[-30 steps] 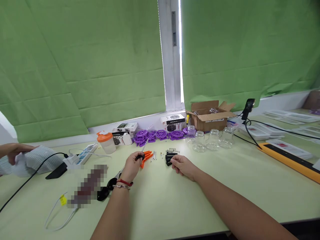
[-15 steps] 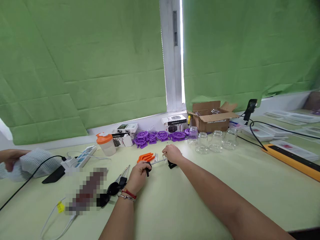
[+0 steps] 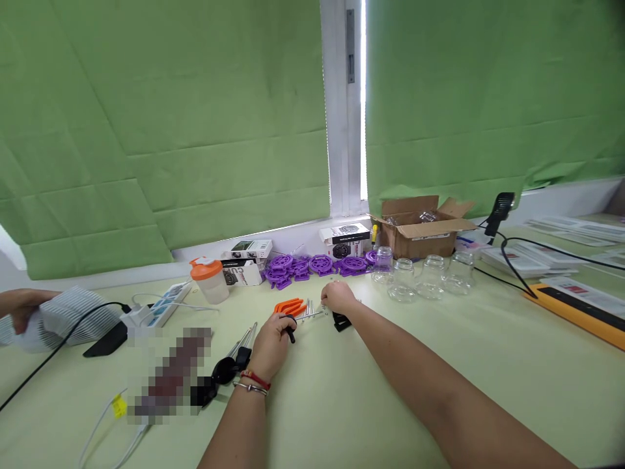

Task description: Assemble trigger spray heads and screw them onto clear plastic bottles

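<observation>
1. The left hand [image 3: 270,345] grasps a black-handled tool [image 3: 291,333], fingers wrapped about its handle; the thin metal shaft points right, its tip close to the right hand's fingers.
2. The right hand [image 3: 338,297] is low over the table [image 3: 332,410], with fingers bent and drawn together; whether they pinch anything cannot be told.
3. Small bits [image 3: 325,309] lie just under the right fingertips, too tiny to make out.
4. Black parts [image 3: 341,322] sit on the near side of the right hand, partly hidden by it.
5. Orange pieces [image 3: 290,306] lie just beyond the left hand, with metal pins [image 3: 308,309] beside them on the right.
6. Thin metal rods [image 3: 247,334] and dark rounded items [image 3: 224,370] lie to the left of the left hand.
7. Farther back, purple parts [image 3: 322,264] stretch in a row, in front of a white box [image 3: 345,242].
8. Clear jars [image 3: 432,277] stand right of them, before an open carton [image 3: 424,241].
9. At far left, another person's hand [image 3: 22,309] touches a ribbed white stack [image 3: 81,316].
</observation>
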{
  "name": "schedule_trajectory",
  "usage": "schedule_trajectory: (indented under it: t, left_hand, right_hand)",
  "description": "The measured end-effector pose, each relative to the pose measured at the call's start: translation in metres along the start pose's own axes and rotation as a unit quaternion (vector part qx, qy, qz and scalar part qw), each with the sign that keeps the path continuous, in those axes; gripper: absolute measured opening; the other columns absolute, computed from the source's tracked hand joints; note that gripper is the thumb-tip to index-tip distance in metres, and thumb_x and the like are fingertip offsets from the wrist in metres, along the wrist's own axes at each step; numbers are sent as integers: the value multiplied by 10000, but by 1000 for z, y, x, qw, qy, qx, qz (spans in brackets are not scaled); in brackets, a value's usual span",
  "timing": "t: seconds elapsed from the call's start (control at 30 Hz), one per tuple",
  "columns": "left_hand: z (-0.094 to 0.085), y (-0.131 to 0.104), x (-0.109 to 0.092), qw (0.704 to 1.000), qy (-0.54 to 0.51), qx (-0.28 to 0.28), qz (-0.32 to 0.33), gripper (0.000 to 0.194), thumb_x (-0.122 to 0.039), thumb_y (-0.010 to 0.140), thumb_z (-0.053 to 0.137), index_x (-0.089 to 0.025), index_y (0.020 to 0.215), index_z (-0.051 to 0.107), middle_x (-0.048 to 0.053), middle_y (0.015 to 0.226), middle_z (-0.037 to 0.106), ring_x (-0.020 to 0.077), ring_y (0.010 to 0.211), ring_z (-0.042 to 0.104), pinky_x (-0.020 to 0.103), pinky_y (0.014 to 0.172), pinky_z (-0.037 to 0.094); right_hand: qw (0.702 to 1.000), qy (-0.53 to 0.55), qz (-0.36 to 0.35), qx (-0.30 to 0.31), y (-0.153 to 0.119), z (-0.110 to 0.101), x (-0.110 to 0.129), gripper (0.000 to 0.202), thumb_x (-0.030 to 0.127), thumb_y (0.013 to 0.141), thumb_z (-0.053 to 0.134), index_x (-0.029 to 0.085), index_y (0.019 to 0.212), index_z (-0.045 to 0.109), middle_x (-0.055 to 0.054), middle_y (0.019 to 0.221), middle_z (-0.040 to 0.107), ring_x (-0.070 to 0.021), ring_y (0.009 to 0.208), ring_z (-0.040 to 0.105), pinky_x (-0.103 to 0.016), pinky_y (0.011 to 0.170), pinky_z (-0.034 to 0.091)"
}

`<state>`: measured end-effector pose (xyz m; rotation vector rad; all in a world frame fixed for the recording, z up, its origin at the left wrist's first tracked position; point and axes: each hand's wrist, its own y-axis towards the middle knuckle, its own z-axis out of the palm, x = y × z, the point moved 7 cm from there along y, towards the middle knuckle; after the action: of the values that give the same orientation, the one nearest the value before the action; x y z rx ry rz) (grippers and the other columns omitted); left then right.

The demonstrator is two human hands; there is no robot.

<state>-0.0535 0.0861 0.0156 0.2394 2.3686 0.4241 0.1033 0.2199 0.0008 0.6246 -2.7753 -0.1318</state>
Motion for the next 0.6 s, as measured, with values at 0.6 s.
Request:
schedule_trajectory:
  t: [0.6]
  left_hand:
    - [-1, 0, 11, 998, -37, -32, -26, 389, 5, 586, 368, -195, 760, 653, 51, 905, 608, 185, 895, 566, 350, 848, 433]
  right_hand:
    - [999, 8, 45, -1, 0, 5, -2, 139, 274, 749, 628, 188, 754, 738, -104, 786, 708, -236, 851, 599, -296, 767, 376]
